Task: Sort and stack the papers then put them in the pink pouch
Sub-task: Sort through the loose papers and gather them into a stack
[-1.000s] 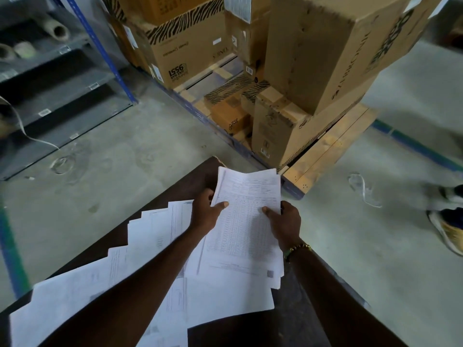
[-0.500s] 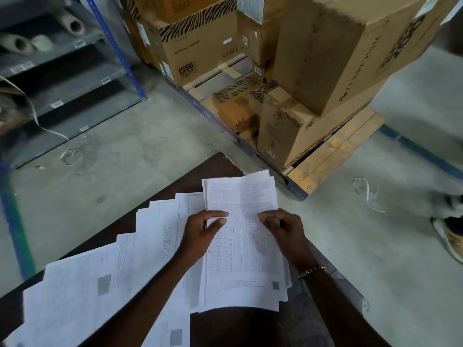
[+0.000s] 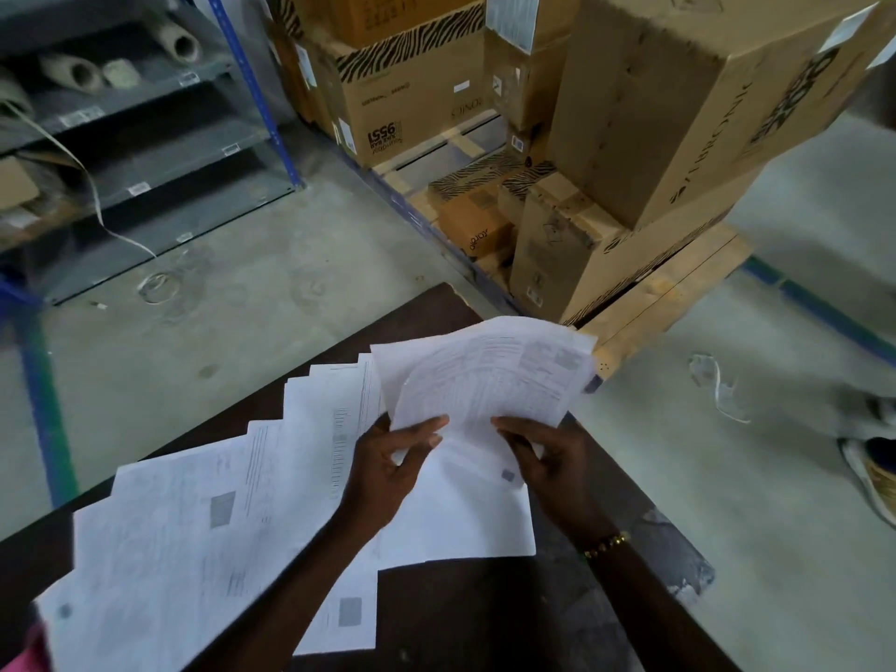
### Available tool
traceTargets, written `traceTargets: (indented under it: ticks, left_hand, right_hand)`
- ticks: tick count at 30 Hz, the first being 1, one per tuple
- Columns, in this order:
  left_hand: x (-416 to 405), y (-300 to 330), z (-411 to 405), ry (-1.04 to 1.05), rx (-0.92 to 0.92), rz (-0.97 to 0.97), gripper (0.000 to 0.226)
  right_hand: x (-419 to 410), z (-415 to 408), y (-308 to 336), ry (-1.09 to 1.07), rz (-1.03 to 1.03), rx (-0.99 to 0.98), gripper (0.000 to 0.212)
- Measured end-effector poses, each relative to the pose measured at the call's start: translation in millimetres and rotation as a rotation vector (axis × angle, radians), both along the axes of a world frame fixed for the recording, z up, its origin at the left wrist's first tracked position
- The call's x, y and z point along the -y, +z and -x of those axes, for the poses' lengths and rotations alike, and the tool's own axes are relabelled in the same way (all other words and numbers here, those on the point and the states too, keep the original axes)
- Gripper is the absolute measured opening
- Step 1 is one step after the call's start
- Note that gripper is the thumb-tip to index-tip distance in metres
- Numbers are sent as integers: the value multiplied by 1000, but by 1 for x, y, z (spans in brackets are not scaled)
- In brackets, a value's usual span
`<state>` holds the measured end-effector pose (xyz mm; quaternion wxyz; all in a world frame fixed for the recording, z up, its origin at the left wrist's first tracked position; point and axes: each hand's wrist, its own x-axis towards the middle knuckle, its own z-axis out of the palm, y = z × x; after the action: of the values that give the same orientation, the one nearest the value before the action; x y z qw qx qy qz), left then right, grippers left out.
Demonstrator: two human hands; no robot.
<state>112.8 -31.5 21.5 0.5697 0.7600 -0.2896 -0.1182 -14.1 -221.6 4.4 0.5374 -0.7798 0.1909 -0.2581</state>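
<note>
Overhead, from the head camera, 2 hands lift a few papers (image 3: 485, 375) above a dark worktop (image 3: 485, 618). Left hand (image 3: 388, 470) pinches their lower left edge; right hand (image 3: 548, 460) pinches the lower right. More sheets (image 3: 194, 526) lie fanned across the worktop to the left. A pink corner (image 3: 29, 654) shows at bottom left. Boxes (image 3: 679, 114) stand beyond.

Printed white papers (image 3: 203, 531) lie fanned across the dark table, a few sheets (image 3: 489, 375) lifted and curling above them.
</note>
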Motion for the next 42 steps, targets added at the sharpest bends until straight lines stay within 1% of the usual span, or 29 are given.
traceTargets:
  ticks: [1,3,4,5,7,8,10,12,14,15,17,21,23,27,29,31,33,34,37,38,41,42]
  left_hand:
    - [0,-1,2,17,-11,9,34]
    - [2,7,2,40,-36,42,46]
    - [5,15,1,44,-48,35,44]
    - [7,21,3,46,-68,22,38]
    - [11,25,13,51,-126,5,22]
    - [12,23,19,55,-141,-5,19]
    - [11,11,25,116,-140,-13,19]
    - [4,-5,19,262,-202,-68,25]
    - [-6,-25,5,420,-244,-240,33]
    - [-13,-37,-3,459,-237,-361,39]
    - [-20,-54,-12,460,-204,-555,53]
    - [-11,-66,-21,416,-56,-834,89]
    - [1,-63,-23,411,-53,-900,91]
    - [17,-61,-29,383,-145,-868,75]
    - [17,-63,-31,376,-135,-886,67]
    - [14,-66,-28,363,-120,-849,61]
    - [10,-66,-21,359,-98,-722,56]
    - [7,-67,-19,357,-82,-638,57]
    - [-7,-73,-19,241,-43,-419,76]
    - [-12,-76,-21,186,-27,-395,74]
    - [-25,-78,-23,103,-64,-411,41]
    - [-28,-76,-24,93,-76,-412,35]
  right_hand:
    - [-2,0,-1,-15,18,1,34]
    - [0,-1,8,-55,66,34,29]
    - [4,-1,15,-68,57,34,25]
    - [8,3,21,-72,39,15,23]
    - [16,12,24,-55,36,-21,26]
    - [20,18,22,-55,34,-33,27]
    - [27,34,11,-71,-13,-56,26]
    - [33,50,-4,-109,-133,-83,24]
    - [39,63,-16,-175,-286,-117,25]
    - [41,69,-21,-196,-339,-127,25]
    - [44,79,-29,-210,-366,-138,23]
    - [42,83,-37,-174,-435,-158,18]
    - [39,79,-37,-154,-452,-150,16]
    - [38,71,-35,-143,-470,-143,15]
    - [37,70,-35,-143,-480,-146,16]
    - [37,70,-34,-128,-491,-148,16]
    - [38,70,-34,-103,-481,-147,16]
    - [39,69,-34,-94,-466,-150,16]
    - [42,67,-36,-80,-444,-160,18]
    - [43,67,-37,-75,-447,-163,18]
    - [43,65,-39,-43,-447,-175,19]
    - [43,64,-40,-33,-449,-184,18]
